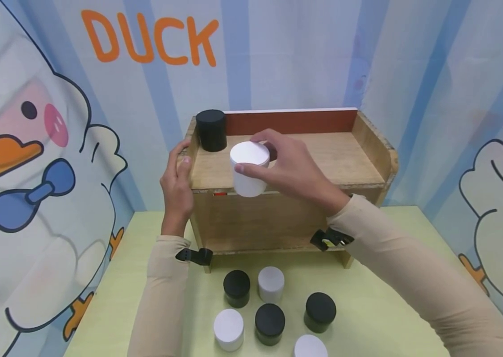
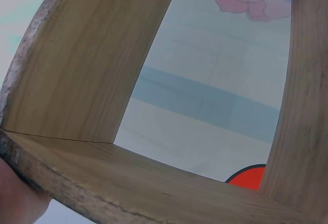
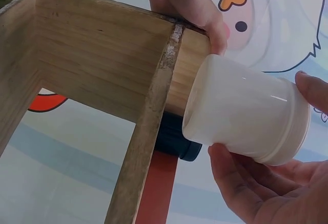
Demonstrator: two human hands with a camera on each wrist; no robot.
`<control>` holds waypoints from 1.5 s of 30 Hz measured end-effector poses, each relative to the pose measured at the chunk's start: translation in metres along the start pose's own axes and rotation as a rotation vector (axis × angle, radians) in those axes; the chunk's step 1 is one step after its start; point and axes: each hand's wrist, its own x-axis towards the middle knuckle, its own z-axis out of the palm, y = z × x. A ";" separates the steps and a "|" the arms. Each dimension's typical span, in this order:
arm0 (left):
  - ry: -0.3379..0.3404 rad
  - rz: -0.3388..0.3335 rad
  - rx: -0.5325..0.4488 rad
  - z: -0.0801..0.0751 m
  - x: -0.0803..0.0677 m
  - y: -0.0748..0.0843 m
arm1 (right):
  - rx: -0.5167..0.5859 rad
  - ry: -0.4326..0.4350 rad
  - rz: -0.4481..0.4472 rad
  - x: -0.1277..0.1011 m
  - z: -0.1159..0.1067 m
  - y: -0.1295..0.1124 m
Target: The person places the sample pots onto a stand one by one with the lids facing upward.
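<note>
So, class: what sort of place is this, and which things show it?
Probably a staged tabletop booth: cartoon duck backdrop, green table, wooden shelf. Right hand holds a white jar; left hand steadies the shelf.

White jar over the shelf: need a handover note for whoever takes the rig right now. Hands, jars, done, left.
Right hand: grips the white jar by its lid, just above the front edge of the wooden shelf; not set down.
Left hand: holds the shelf's left side wall.
Done: one black jar stands in the shelf's back left corner.
Left: six jars on the green table, three black, three white, in front of the shelf.
</note>
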 end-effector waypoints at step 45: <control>-0.024 -0.022 0.037 -0.002 0.002 -0.001 | -0.067 -0.016 0.088 0.057 0.033 -0.013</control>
